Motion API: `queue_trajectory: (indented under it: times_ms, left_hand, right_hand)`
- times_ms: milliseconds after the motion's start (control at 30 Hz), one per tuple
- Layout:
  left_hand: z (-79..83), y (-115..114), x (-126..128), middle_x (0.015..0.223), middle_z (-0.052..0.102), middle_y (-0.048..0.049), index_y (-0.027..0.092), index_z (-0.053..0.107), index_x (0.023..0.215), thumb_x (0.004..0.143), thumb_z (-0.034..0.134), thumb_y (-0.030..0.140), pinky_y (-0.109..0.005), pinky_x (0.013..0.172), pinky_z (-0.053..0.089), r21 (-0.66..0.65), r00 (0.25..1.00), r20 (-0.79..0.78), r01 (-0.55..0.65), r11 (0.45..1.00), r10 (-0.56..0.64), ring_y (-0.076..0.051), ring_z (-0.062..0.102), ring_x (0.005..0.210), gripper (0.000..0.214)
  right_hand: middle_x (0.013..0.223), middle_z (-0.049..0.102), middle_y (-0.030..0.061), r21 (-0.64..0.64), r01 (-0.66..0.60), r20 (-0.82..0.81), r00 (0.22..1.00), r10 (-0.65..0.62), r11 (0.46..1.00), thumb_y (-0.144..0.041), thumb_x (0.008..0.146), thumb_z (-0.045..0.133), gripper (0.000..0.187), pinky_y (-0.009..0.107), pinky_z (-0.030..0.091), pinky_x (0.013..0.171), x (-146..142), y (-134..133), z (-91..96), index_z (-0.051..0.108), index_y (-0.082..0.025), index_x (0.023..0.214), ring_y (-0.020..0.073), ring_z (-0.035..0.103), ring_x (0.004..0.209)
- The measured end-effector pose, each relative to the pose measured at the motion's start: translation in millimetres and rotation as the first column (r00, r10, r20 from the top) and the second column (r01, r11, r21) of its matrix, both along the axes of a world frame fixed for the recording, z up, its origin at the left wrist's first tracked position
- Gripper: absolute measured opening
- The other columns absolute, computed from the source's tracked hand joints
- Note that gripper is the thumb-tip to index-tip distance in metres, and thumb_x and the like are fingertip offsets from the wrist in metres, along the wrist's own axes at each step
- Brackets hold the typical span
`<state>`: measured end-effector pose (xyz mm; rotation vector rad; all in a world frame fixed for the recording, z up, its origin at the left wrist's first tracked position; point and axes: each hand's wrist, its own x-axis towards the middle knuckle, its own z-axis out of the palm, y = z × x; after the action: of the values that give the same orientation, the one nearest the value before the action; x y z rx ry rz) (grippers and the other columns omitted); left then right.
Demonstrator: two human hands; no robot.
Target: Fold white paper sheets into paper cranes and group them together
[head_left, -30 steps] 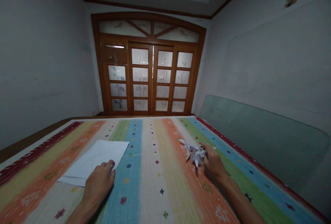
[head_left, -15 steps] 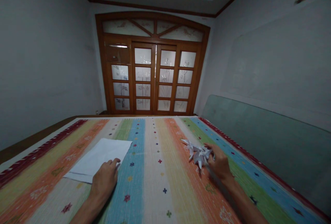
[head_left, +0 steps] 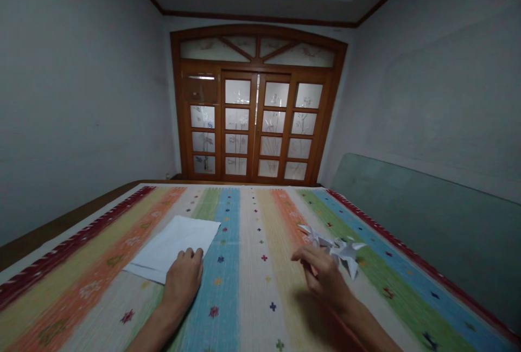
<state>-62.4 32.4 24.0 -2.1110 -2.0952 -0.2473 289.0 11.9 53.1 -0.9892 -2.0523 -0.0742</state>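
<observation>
A few white paper sheets (head_left: 173, 241) lie flat and slightly fanned on the left part of the tablecloth. My left hand (head_left: 185, 276) rests at their lower right edge, its fingers curled together, with nothing visible in them. Over to the right, several folded white paper pieces with pointed tips (head_left: 344, 249) sit in a small cluster on the cloth. Just left of this cluster my right hand (head_left: 323, 276) hovers above the cloth, fingers bent but apart from the thumb, holding nothing visible. It partly covers the near side of the cluster.
A striped, patterned tablecloth (head_left: 248, 298) covers the table, whose brown wooden edge (head_left: 77, 208) shows on the left. Along the right stands a pale green panel (head_left: 423, 200). Wooden doors with glass panes (head_left: 256, 124) close off the far wall.
My right hand has let go of the folded paper pieces and drawn away to their left. The view has shifted left, while my left hand stays by the sheets.
</observation>
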Motion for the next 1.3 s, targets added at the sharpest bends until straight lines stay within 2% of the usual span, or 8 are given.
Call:
queue_trajectory:
  times_ms: [200, 433, 533, 633, 767, 900, 1100, 1300]
  left_hand:
    - [1.3, 2, 2, 0.104, 0.069, -0.0098, 0.019, 0.066, 0.114, 0.095, 0.044, 0.002, -0.032, 0.080, 0.049, -0.023, 0.999, -0.029, 0.026, 0.999, -0.027, -0.024, 0.063, 0.100, 0.033]
    - [-1.0, 3, 2, 0.104, 0.068, -0.0095, 0.018, 0.067, 0.115, 0.094, 0.044, -0.002, -0.031, 0.080, 0.048, 0.001, 0.998, -0.035, 0.049, 0.999, -0.049, -0.025, 0.064, 0.100, 0.037]
    - [-3.8, 3, 1, 0.101, 0.067, -0.0094, 0.017, 0.068, 0.112, 0.093, 0.044, -0.003, -0.032, 0.079, 0.048, 0.012, 0.998, -0.022, 0.056, 0.998, -0.056, -0.025, 0.064, 0.097, 0.037]
    - [-4.2, 3, 0, 0.101, 0.067, -0.0096, 0.016, 0.068, 0.112, 0.092, 0.043, -0.004, -0.033, 0.080, 0.048, 0.025, 0.998, -0.002, 0.069, 0.997, -0.069, -0.025, 0.064, 0.097, 0.038]
    - [0.4, 0, 1, 0.104, 0.065, -0.0093, 0.017, 0.065, 0.118, 0.091, 0.042, -0.005, -0.034, 0.085, 0.048, 0.049, 0.994, 0.029, 0.103, 0.994, -0.104, -0.026, 0.062, 0.101, 0.042]
    - [2.9, -5, 11, 0.110, 0.064, -0.0067, 0.022, 0.064, 0.119, 0.088, 0.042, -0.009, -0.032, 0.094, 0.046, 0.062, 0.972, 0.058, 0.224, 0.973, -0.227, -0.023, 0.058, 0.109, 0.049]
    - [-3.0, -23, 32, 0.106, 0.063, -0.0086, 0.021, 0.061, 0.105, 0.087, 0.041, -0.007, -0.035, 0.086, 0.047, 0.112, 0.697, 0.250, 0.668, 0.735, -0.672, -0.025, 0.058, 0.103, 0.039]
    - [-1.0, -37, 42, 0.102, 0.065, -0.0085, 0.022, 0.056, 0.101, 0.089, 0.044, 0.000, -0.035, 0.080, 0.046, 0.128, 0.505, 0.398, 0.796, 0.591, -0.766, -0.025, 0.059, 0.096, 0.028]
  right_hand:
    - [0.085, 0.073, 0.0061, -0.271, -0.050, 0.070, 0.995, 0.071, 0.961, 0.004, 0.065, 0.045, 0.041, 0.030, 0.050, 0.074, -41, -10, -24.5, 0.071, -0.019, 0.088, 0.0207, 0.069, 0.082]
    - [0.090, 0.072, 0.0083, -0.373, -0.055, 0.053, 0.995, 0.081, 0.926, -0.001, 0.077, 0.048, 0.032, 0.032, 0.052, 0.077, -58, -25, -43.1, 0.072, -0.018, 0.088, 0.0214, 0.068, 0.085]
    - [0.125, 0.069, 0.0151, -0.406, -0.079, 0.141, 0.979, 0.148, 0.911, -0.016, 0.088, 0.057, 0.030, 0.044, 0.049, 0.102, -54, -26, -47.8, 0.071, -0.019, 0.114, 0.0296, 0.061, 0.119]
    - [0.158, 0.041, 0.0190, -0.532, -0.014, 0.244, 0.955, 0.169, 0.846, -0.042, 0.090, 0.065, 0.060, 0.059, 0.032, 0.118, -51, -26, -50.2, 0.054, -0.019, 0.144, 0.0392, 0.036, 0.146]
    - [0.164, 0.031, 0.0155, -0.610, 0.066, 0.295, 0.944, 0.149, 0.790, -0.050, 0.094, 0.059, 0.065, 0.059, 0.025, 0.122, -52, -26, -48.2, 0.046, -0.023, 0.151, 0.0379, 0.027, 0.151]
    - [0.163, 0.034, 0.0153, -0.583, 0.078, 0.292, 0.949, 0.119, 0.809, -0.044, 0.094, 0.059, 0.062, 0.055, 0.027, 0.122, -54, -26, -48.8, 0.046, -0.021, 0.150, 0.0352, 0.030, 0.150]
    - [0.166, 0.026, 0.0134, -0.345, 0.071, 0.194, 0.981, -0.003, 0.936, -0.018, 0.084, 0.062, 0.073, 0.055, 0.029, 0.122, -49, -22, -61.8, 0.039, -0.023, 0.153, 0.0327, 0.025, 0.152]
    - [0.169, 0.019, 0.0108, -0.319, 0.056, 0.265, 0.964, 0.033, 0.946, -0.008, 0.068, 0.061, 0.089, 0.064, 0.021, 0.121, -40, -17, -66.9, 0.041, -0.026, 0.152, 0.0371, 0.016, 0.154]
